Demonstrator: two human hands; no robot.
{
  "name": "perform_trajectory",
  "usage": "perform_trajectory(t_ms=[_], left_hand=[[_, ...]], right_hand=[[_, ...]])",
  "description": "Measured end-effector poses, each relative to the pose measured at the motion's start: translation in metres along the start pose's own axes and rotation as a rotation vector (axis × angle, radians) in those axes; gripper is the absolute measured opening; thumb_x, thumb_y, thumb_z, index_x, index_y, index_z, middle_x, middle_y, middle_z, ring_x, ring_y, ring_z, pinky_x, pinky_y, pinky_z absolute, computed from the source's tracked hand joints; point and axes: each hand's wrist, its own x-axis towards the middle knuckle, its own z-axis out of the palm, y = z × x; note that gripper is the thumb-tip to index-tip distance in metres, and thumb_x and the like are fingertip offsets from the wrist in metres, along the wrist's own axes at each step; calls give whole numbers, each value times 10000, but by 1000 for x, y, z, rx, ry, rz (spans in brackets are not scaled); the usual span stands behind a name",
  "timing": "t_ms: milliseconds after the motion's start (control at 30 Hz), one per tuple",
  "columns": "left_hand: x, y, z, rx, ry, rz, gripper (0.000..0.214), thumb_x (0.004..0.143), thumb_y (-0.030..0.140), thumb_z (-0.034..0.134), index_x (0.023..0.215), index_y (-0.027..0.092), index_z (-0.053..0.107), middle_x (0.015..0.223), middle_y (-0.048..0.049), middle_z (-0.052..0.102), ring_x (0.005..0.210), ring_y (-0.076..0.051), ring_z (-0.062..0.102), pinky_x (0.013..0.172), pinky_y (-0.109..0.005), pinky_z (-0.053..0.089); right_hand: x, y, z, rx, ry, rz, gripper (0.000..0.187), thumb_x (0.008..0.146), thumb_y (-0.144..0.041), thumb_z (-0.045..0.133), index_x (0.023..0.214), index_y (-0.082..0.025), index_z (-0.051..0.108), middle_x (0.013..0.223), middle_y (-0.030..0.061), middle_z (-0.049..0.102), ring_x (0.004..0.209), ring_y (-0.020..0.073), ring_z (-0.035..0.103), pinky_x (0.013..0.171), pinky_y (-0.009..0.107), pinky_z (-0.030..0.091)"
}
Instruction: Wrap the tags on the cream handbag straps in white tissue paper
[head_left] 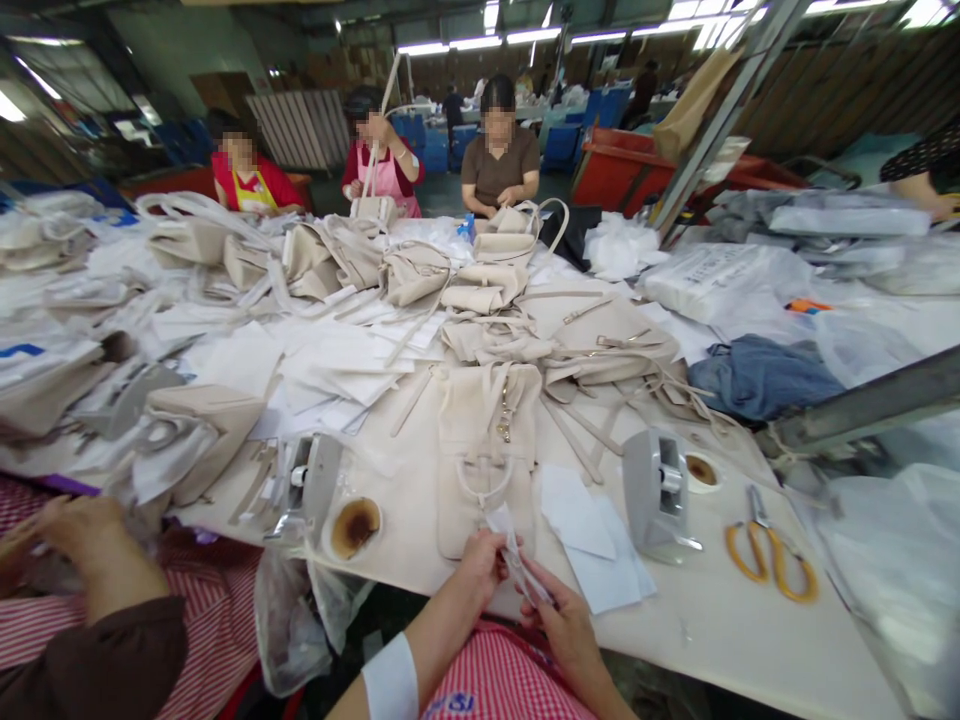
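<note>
Left hand (484,565) and right hand (566,625) are pinching a paper strip (516,555) over a white table (712,620) strewn with beige bags (487,420) in a fluorescent-lit hall.

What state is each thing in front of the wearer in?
left hand: pinching paper slip
right hand: pinching the same slip
beige bag: lying flat on table
scissors: lying on table, unheld
tape dispenser: upright, untouched

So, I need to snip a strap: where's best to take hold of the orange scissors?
Take the scissors by the orange handle loops, from the near table edge: the loops face the person, blades point away, nothing lies on them.
</note>
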Motion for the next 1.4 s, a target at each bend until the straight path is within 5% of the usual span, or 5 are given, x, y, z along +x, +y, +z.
perform_trajectory(t_ms=[400, 567, 700, 967, 1400], left_hand=[[-21, 13, -17, -11, 45, 102, 417, 769, 548, 638, 798, 133, 657, 788, -98, 711, 669, -172, 606, 633, -277, 456], [-22, 6, -28, 100, 112, 221, 274, 562, 271, 833, 678, 161, 611, 538, 53, 539, 496, -101, 450, 526, -237, 345], [-19, 10, -31, 216, 157, 326, 180, 603, 196, 782, 585, 159, 607, 496, 66, 495, 489, -92, 386, 507, -236, 266], [-22, 18, -34, 321, 233, 401, 172, 702, 226, 648, 548, 166, 599, 494, 35, 504, 514, -119, 394, 522, -253, 293], [-40, 12, -22, 340, 459, 665, 68, 701, 245, 582, 680, 189, 614, 658, -6, 621, 685, -190, 582, 690, -291, 434]], right_hand=[[2, 4, -2, -346, -201, -303, 438, 708, -273, 537, 1077, -307, 770, 829, 50, 676, 675, 213, 597, 623, 322, 522], [-1, 5, 1, -411, -363, -372, 428, 758, -299, 586, 1162, -313, 728, 871, 50, 703, 794, 237, 642, 758, 351, 511], [4, -23, 6, -351, -419, -205, 385, 747, -410, 674, 1094, -259, 746, 1225, 74, 654, 1049, 276, 602, 838, 348, 488], [72, -58, 44, -126, -261, 71, 364, 579, -492, 791, 654, -177, 625, 526, -55, 509, 492, 99, 398, 476, 234, 256], [76, -34, 58, 58, -284, 211, 476, 468, -503, 863, 694, -170, 609, 498, -77, 506, 459, 66, 418, 457, 190, 295]])
